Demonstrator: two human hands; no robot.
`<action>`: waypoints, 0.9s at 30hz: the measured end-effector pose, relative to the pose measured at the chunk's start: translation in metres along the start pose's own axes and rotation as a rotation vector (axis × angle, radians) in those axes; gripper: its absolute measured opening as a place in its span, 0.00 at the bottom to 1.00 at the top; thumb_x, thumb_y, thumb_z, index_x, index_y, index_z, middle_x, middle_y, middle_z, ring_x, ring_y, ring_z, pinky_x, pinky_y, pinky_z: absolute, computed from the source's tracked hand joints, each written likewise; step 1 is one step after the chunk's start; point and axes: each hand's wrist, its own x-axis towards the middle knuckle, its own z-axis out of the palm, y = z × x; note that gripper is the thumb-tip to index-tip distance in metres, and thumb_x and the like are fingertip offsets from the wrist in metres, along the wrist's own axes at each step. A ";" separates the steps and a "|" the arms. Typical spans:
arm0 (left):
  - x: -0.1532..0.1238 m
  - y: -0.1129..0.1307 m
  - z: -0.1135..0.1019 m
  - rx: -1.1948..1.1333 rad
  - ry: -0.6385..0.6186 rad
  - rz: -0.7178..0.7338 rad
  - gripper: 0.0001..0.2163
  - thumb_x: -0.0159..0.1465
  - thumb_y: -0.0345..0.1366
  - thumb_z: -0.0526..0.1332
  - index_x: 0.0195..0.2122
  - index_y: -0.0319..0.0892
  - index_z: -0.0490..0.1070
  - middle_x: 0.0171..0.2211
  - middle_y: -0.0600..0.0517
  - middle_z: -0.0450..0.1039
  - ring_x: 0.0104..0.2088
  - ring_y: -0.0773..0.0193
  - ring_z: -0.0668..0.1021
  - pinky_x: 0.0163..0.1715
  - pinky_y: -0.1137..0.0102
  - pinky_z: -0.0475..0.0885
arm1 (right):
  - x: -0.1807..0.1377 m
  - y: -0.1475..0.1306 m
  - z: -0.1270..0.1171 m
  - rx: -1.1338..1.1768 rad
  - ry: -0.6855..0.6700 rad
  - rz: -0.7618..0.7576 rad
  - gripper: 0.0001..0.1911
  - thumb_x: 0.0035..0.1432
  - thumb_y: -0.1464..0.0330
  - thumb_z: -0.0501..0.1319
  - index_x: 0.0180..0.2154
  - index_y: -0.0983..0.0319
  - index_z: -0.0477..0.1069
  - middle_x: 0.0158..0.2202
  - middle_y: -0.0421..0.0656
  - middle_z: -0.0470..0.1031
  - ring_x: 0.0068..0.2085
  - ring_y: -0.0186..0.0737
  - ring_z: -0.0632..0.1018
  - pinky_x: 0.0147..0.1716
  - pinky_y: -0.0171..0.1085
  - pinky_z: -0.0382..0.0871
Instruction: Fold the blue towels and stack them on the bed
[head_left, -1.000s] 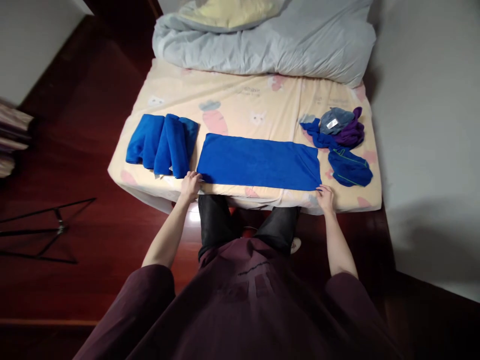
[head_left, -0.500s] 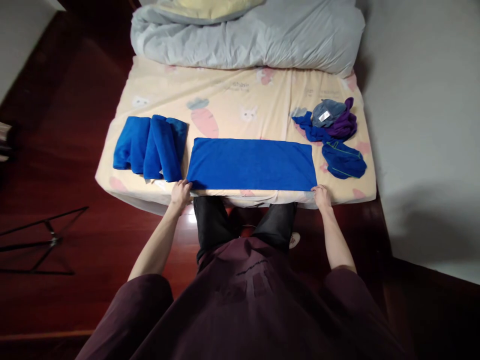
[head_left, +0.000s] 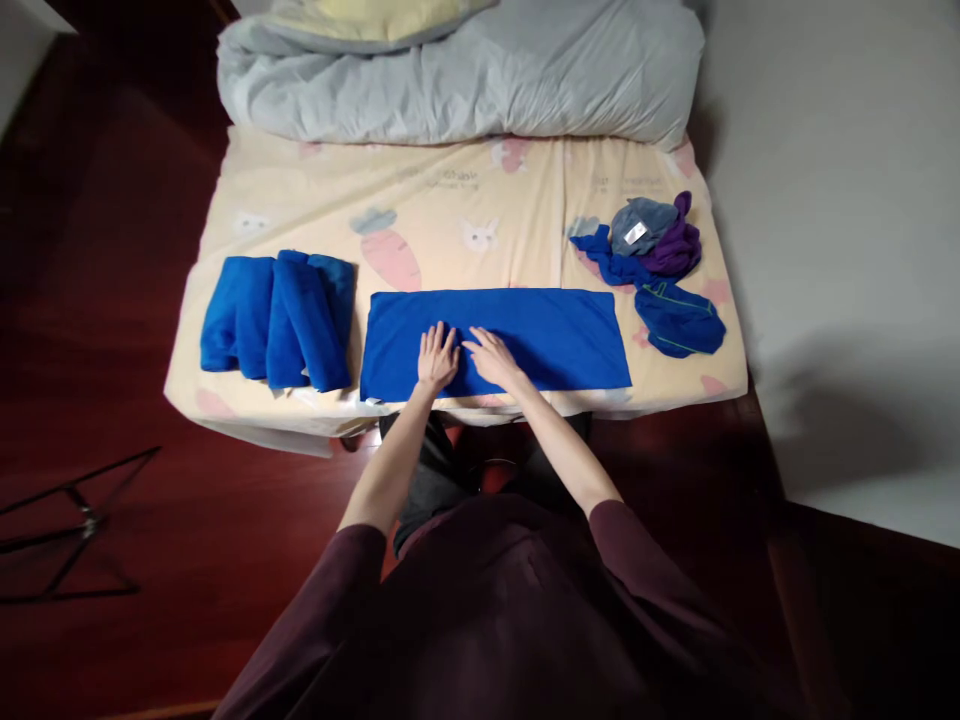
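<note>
A blue towel (head_left: 555,340), folded into a long flat strip, lies along the near edge of the bed. My left hand (head_left: 439,357) rests flat on the towel left of its middle, fingers spread. Just to its right is my right hand (head_left: 491,356), over the towel with its fingers stretched out toward the left hand. Neither hand grips the cloth. A small white tag (head_left: 373,401) pokes out at the towel's near left corner. To the left lie several rolled or folded blue towels (head_left: 274,320) side by side.
The bed (head_left: 292,210) has a cream sheet with carrots and rabbits. Crumpled blue, grey and purple clothes (head_left: 652,240) lie at the right, a blue bundle with green trim (head_left: 679,320) nearer. A grey quilt (head_left: 465,85) covers the back. Black stand legs (head_left: 90,525) are on the floor left.
Both hands have let go of the towel's near corners and come inward onto its middle, now open. The view has shifted slightly.
</note>
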 end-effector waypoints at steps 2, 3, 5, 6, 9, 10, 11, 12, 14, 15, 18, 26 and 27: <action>0.002 -0.003 0.018 -0.004 -0.021 -0.011 0.30 0.71 0.40 0.51 0.73 0.33 0.59 0.77 0.38 0.47 0.77 0.44 0.49 0.75 0.45 0.44 | 0.019 -0.010 0.024 0.061 -0.027 0.018 0.25 0.71 0.73 0.54 0.66 0.62 0.70 0.76 0.47 0.55 0.76 0.48 0.56 0.75 0.50 0.50; 0.002 -0.006 0.025 -0.004 0.001 -0.009 0.31 0.71 0.40 0.51 0.74 0.34 0.58 0.77 0.38 0.46 0.77 0.45 0.48 0.75 0.46 0.43 | 0.023 -0.010 0.034 0.099 -0.023 0.035 0.25 0.72 0.72 0.54 0.67 0.63 0.68 0.76 0.48 0.54 0.76 0.48 0.56 0.76 0.50 0.50; 0.000 -0.011 0.034 -0.013 0.060 0.007 0.30 0.72 0.40 0.50 0.74 0.36 0.58 0.77 0.40 0.45 0.77 0.47 0.48 0.75 0.46 0.43 | 0.022 0.000 0.047 0.164 0.016 0.041 0.27 0.73 0.69 0.53 0.70 0.63 0.64 0.76 0.48 0.53 0.76 0.47 0.55 0.76 0.50 0.50; -0.001 -0.013 0.036 -0.021 0.088 0.009 0.29 0.73 0.41 0.49 0.74 0.37 0.59 0.77 0.41 0.46 0.77 0.48 0.48 0.75 0.47 0.43 | 0.018 0.007 0.051 0.184 0.039 0.023 0.27 0.74 0.67 0.53 0.71 0.62 0.63 0.76 0.47 0.53 0.76 0.45 0.55 0.76 0.50 0.50; -0.002 -0.016 0.039 -0.056 0.132 0.002 0.28 0.74 0.40 0.48 0.73 0.40 0.61 0.76 0.43 0.49 0.77 0.50 0.50 0.75 0.47 0.44 | 0.000 0.035 0.047 0.184 0.095 -0.052 0.27 0.75 0.66 0.50 0.72 0.61 0.62 0.76 0.45 0.54 0.76 0.42 0.55 0.77 0.49 0.49; -0.001 -0.016 0.039 -0.064 0.138 -0.002 0.27 0.74 0.40 0.48 0.73 0.40 0.61 0.76 0.43 0.49 0.77 0.50 0.50 0.75 0.48 0.44 | -0.006 0.045 0.042 0.171 0.114 -0.060 0.27 0.76 0.65 0.49 0.72 0.61 0.61 0.76 0.45 0.54 0.76 0.41 0.56 0.77 0.49 0.48; -0.001 -0.015 0.039 -0.070 0.141 -0.003 0.27 0.74 0.40 0.48 0.73 0.40 0.61 0.76 0.44 0.49 0.77 0.50 0.50 0.75 0.48 0.44 | -0.012 0.056 0.036 0.152 0.136 -0.054 0.27 0.76 0.65 0.48 0.72 0.61 0.61 0.76 0.45 0.55 0.76 0.41 0.56 0.77 0.49 0.48; 0.000 -0.015 0.039 -0.076 0.142 -0.005 0.27 0.74 0.39 0.48 0.73 0.41 0.61 0.76 0.44 0.50 0.77 0.50 0.51 0.75 0.48 0.44 | -0.018 0.067 0.029 0.129 0.162 -0.035 0.27 0.76 0.64 0.48 0.72 0.62 0.62 0.75 0.46 0.55 0.76 0.41 0.56 0.77 0.49 0.48; 0.000 -0.014 0.039 -0.085 0.141 -0.012 0.27 0.74 0.39 0.49 0.73 0.41 0.61 0.76 0.45 0.49 0.77 0.50 0.51 0.75 0.47 0.44 | -0.031 0.091 0.011 0.072 0.209 0.020 0.27 0.77 0.63 0.48 0.71 0.62 0.63 0.75 0.46 0.56 0.76 0.42 0.57 0.77 0.50 0.48; 0.000 -0.014 0.039 -0.087 0.141 -0.014 0.27 0.74 0.39 0.49 0.73 0.41 0.61 0.76 0.45 0.50 0.77 0.50 0.51 0.75 0.47 0.44 | -0.040 0.104 0.002 0.039 0.225 0.048 0.27 0.76 0.62 0.48 0.71 0.61 0.63 0.75 0.45 0.57 0.76 0.43 0.58 0.77 0.50 0.48; -0.001 -0.015 0.039 -0.075 0.153 -0.005 0.27 0.74 0.39 0.49 0.73 0.41 0.62 0.76 0.45 0.50 0.77 0.50 0.51 0.75 0.48 0.44 | -0.074 0.147 -0.031 -0.075 0.252 0.137 0.27 0.76 0.61 0.49 0.70 0.58 0.64 0.75 0.43 0.57 0.76 0.44 0.58 0.77 0.53 0.48; 0.001 -0.015 0.044 -0.009 0.163 0.000 0.27 0.74 0.39 0.49 0.73 0.43 0.61 0.76 0.46 0.50 0.77 0.51 0.51 0.75 0.48 0.46 | -0.141 0.220 -0.074 -0.331 0.411 0.429 0.30 0.75 0.63 0.47 0.73 0.62 0.59 0.75 0.47 0.56 0.76 0.46 0.57 0.75 0.55 0.49; 0.001 -0.014 0.044 0.006 0.165 0.002 0.27 0.74 0.39 0.48 0.74 0.42 0.60 0.76 0.46 0.50 0.77 0.51 0.51 0.75 0.48 0.46 | -0.141 0.222 -0.072 -0.343 0.435 0.427 0.29 0.74 0.63 0.47 0.72 0.63 0.60 0.75 0.48 0.58 0.76 0.46 0.58 0.75 0.55 0.50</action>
